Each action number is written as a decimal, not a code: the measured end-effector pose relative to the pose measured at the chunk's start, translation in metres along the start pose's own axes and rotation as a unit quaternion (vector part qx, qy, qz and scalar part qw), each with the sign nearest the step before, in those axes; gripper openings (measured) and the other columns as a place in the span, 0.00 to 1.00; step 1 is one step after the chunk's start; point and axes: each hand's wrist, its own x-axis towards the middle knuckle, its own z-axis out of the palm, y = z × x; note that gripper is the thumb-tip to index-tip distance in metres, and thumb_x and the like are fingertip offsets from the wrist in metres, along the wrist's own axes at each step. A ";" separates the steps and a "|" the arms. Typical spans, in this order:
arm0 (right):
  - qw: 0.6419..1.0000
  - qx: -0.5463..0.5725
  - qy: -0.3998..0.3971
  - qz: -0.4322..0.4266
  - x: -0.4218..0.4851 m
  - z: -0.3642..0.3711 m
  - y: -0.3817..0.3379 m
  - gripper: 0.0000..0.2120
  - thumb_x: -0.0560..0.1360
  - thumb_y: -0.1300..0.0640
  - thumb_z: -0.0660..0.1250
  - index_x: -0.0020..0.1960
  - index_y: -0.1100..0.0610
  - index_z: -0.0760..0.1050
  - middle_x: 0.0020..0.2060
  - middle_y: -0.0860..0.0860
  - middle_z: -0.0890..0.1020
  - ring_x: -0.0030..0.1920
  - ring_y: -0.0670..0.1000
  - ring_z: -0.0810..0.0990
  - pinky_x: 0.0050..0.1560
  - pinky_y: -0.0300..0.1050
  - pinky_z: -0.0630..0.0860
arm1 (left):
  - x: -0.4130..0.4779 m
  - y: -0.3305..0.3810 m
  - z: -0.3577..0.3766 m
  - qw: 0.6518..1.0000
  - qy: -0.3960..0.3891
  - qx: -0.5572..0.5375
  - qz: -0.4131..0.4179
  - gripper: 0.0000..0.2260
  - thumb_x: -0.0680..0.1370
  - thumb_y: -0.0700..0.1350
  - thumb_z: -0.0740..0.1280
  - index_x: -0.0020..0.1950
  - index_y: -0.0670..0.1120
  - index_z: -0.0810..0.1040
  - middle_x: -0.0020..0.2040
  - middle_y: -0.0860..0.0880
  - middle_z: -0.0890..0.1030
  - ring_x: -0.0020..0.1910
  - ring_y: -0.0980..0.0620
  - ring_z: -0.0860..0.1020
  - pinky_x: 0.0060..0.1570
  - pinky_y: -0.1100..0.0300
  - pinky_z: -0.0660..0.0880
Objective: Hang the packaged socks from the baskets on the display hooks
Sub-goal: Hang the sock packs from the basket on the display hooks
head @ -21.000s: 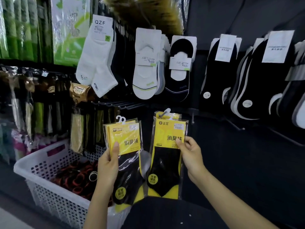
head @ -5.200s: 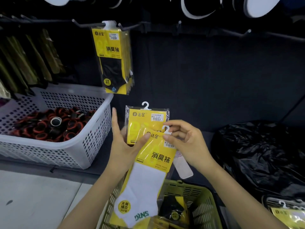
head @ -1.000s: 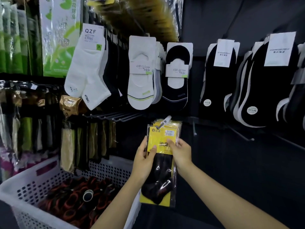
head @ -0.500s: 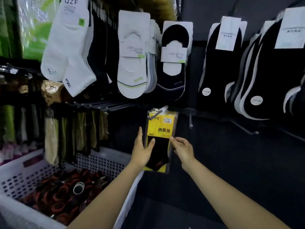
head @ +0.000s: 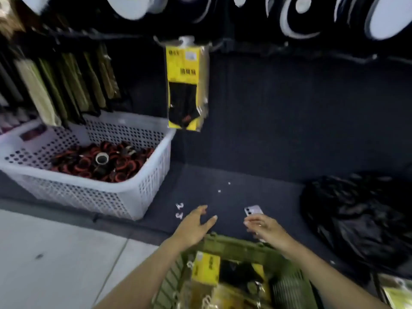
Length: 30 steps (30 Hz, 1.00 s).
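Several yellow packs of black socks (head: 186,85) hang together on a display hook (head: 186,40) at the upper middle of the dark wall. Low in the view, an olive-green basket (head: 234,247) holds more yellow sock packs (head: 206,269). My left hand (head: 196,224) hovers over the basket's far rim with fingers spread and nothing in it. My right hand (head: 263,226) is just right of it, above the same rim, fingers loosely apart and also holding nothing. The image is blurred by motion.
A white perforated basket (head: 100,192) with red and black rings stands on the dark shelf at left. A phone (head: 254,210) and loose white hooks (head: 179,210) lie on the shelf near my hands. A black plastic bag (head: 361,215) sits at right. Other packaged goods (head: 66,85) hang upper left.
Both hands have let go of the hanging sock packs and dropped down to the green basket. My view has tilted down from the hooks to the shelf and basket.
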 end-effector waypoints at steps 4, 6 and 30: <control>0.995 -0.057 -0.050 0.058 -0.030 0.020 0.098 0.02 0.75 0.60 0.69 0.47 0.57 0.76 0.46 0.57 0.80 0.41 0.43 0.79 0.42 0.31 0.71 | -0.042 -0.034 0.064 0.993 -0.083 0.021 -0.081 0.21 0.80 0.52 0.62 0.70 0.42 0.69 0.65 0.44 0.76 0.64 0.48 0.74 0.55 0.66 0.68; 0.990 -0.078 -0.071 0.093 -0.040 0.028 0.136 0.09 0.74 0.56 0.70 0.51 0.60 0.78 0.49 0.57 0.81 0.43 0.40 0.78 0.42 0.27 0.71 | -0.065 -0.052 0.082 0.984 -0.123 0.045 -0.123 0.24 0.81 0.55 0.59 0.72 0.43 0.67 0.67 0.45 0.73 0.65 0.48 0.73 0.58 0.64 0.69; 0.959 -0.193 -0.206 0.021 -0.053 0.046 0.105 0.14 0.75 0.57 0.70 0.59 0.54 0.74 0.53 0.48 0.78 0.58 0.52 0.77 0.58 0.44 0.70 | -0.089 -0.072 0.069 0.982 0.097 0.162 0.017 0.33 0.69 0.55 0.75 0.71 0.50 0.68 0.65 0.51 0.72 0.66 0.51 0.69 0.66 0.53 0.68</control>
